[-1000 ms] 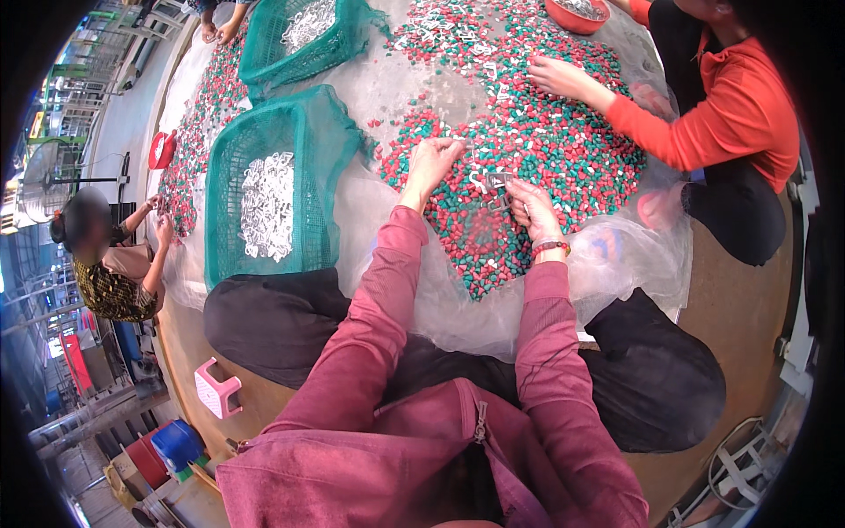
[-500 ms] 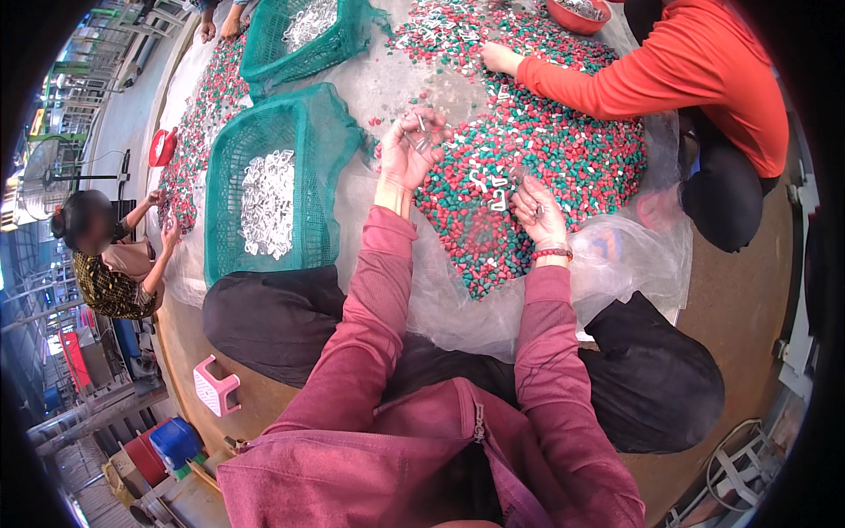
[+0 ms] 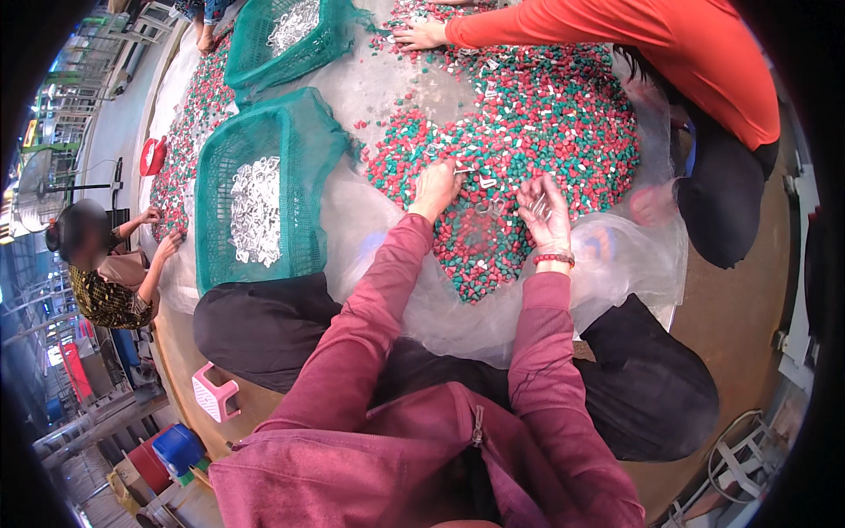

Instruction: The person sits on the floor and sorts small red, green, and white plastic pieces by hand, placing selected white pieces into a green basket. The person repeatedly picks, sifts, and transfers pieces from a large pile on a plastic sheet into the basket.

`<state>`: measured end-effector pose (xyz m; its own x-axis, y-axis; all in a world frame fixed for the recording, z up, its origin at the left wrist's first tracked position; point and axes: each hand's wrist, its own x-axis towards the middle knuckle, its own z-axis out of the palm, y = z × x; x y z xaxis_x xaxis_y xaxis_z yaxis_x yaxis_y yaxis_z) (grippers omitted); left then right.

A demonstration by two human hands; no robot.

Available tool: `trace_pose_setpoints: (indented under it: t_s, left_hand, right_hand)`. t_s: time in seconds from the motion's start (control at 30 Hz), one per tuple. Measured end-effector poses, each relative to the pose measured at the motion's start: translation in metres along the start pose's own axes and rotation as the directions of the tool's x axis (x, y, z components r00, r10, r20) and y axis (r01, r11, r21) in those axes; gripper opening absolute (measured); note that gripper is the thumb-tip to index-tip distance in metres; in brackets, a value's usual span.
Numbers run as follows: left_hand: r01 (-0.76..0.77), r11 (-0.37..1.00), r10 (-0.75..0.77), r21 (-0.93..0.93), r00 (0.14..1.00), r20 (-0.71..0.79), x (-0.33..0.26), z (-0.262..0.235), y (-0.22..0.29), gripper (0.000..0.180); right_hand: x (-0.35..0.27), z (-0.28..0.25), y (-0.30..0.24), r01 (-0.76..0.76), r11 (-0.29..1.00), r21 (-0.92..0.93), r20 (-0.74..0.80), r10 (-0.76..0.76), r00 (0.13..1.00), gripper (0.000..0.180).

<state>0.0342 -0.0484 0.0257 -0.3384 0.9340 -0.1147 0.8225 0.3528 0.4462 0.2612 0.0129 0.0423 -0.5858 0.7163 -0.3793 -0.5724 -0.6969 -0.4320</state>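
A heap of small red, green and white stones or pellets [image 3: 563, 150] lies before me on translucent sheeting. My left hand [image 3: 437, 188], back upward and fingers curled, is over the heap's near left part, its fingertips on a small silvery metal piece [image 3: 464, 170]. More looped silvery pieces [image 3: 487, 182] lie between my hands. To the right, my right hand [image 3: 546, 216] is turned partly palm up, with its fingers bent around several thin silvery metal pieces [image 3: 540, 208]. Whether my left palm holds more pieces is hidden.
A green net-lined basket [image 3: 207, 220] with silvery pieces stands left, another green basket [image 3: 242, 66] behind it. A co-worker's orange sleeve [image 3: 546, 26] reaches across the far heap. Another person [image 3: 106, 264] works at far left. A pink stool [image 3: 214, 393] stands behind my left knee.
My left hand has turned over and come down onto the heap. The right hand's fingers have opened a little, showing its metal pieces. The co-worker's orange-sleeved arm has moved left and farther away.
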Motion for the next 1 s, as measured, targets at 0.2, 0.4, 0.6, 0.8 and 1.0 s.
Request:
trace_pose_setpoints:
  t_s: [0.2, 0.4, 0.6, 0.8, 1.0]
  left_hand:
    - [0.106, 0.964, -0.107, -0.242, 0.994, 0.009, 0.022, -0.05, -0.009, 0.038]
    - [0.099, 0.934, -0.052, -0.343, 0.988, 0.144, 0.016, -0.077, 0.001, 0.038]
    - [0.29, 0.646, -0.102, -0.706, 0.95, 0.296, 0.013, -0.082, 0.006, 0.04]
    - [-0.023, 0.901, 0.055, -0.434, 0.997, 0.059, 0.016, -0.077, 0.015, 0.041]
    - [0.099, 0.668, 0.058, -0.737, 0.981, 0.184, 0.013, -0.086, 0.027, 0.032]
  right_hand:
    - [0.004, -0.019, 0.049, -0.025, 0.351, -0.936, -0.127, -0.273, 0.954, 0.036]
    - [0.014, -0.014, 0.076, 0.021, 0.394, -0.919, -0.178, -0.46, 0.87, 0.018]
    - [0.006, 0.011, 0.022, 0.095, 0.992, 0.087, 0.001, -0.096, 0.995, 0.03]
    - [-0.004, 0.02, 0.012, 0.032, 0.996, 0.086, -0.036, -0.029, 0.999, 0.019]
    - [0.0, 0.018, 0.03, -0.141, 0.837, -0.529, -0.192, 0.043, 0.98, 0.037]
